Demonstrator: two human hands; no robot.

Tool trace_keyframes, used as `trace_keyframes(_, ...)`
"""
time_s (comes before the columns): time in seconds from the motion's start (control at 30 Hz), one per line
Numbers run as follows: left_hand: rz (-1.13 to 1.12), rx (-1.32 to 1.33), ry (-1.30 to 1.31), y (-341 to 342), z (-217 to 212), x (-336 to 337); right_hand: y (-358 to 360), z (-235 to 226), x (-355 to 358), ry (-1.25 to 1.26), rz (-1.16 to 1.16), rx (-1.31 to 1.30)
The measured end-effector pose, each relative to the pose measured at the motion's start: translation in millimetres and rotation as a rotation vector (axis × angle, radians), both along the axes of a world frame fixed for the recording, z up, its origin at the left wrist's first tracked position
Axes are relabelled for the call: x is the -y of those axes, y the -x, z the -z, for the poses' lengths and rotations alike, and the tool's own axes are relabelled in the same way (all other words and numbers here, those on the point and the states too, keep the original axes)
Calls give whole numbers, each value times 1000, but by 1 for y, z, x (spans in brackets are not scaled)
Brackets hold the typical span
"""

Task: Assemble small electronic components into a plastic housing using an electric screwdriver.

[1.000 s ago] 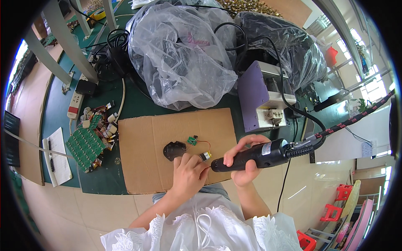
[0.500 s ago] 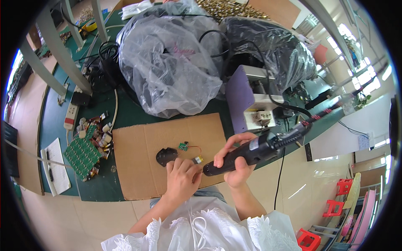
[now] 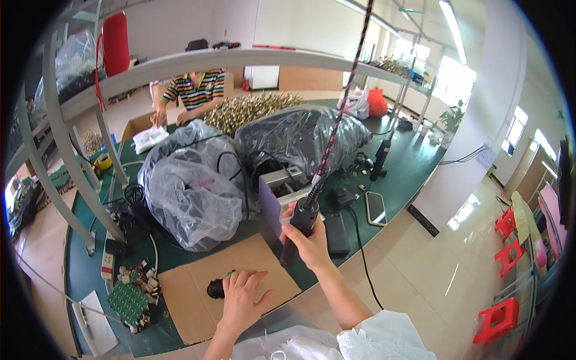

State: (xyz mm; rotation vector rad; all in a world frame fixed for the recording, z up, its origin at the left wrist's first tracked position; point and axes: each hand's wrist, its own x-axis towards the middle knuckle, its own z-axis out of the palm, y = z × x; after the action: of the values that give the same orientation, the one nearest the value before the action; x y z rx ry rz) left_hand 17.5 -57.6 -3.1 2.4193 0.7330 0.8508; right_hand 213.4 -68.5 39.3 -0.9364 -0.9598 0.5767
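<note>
My right hand point(image 3: 313, 245) is wrapped round a black electric screwdriver point(image 3: 305, 219), held above the table near the purple-sided metal device point(image 3: 272, 207). A red and black cord rises from the tool's upper end. My left hand point(image 3: 242, 295) rests over the cardboard sheet point(image 3: 187, 303) with its fingers apart. Just left of it lies a dark rounded casing point(image 3: 215, 288), partly covered by the fingers. A bit of small green circuit board point(image 3: 230, 273) shows past the fingertips; the rest is hidden under the hand.
Circuit board panels point(image 3: 128, 303) and loose parts lie left of the cardboard. Behind stand a clear plastic bag point(image 3: 192, 198) and a dark wrapped bundle point(image 3: 300, 135). A phone point(image 3: 377, 208) sits at the right. Across the table is a person in a striped shirt point(image 3: 201, 90).
The view has tilted up. My right hand has lifted the electric screwdriver away from the cardboard toward the device, turning it more upright. My left fingers, pinched before, have spread.
</note>
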Motion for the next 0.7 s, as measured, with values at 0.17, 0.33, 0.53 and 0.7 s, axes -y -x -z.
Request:
trace_keyframes(0.17,-41,68,-36,19,-1,4,-44,-1,-4,67,100,22)
trace_keyframes(0.33,-126,114,83,29,-15,-5,-51,17,-13,33,28,-57)
trace_keyframes(0.53,-107,193,12,13,-34,-37,-74,5,-14,52,13,53)
trace_keyframes(0.7,-25,305,88,-10,-73,-62,-105,-28,-8,193,-72,313)
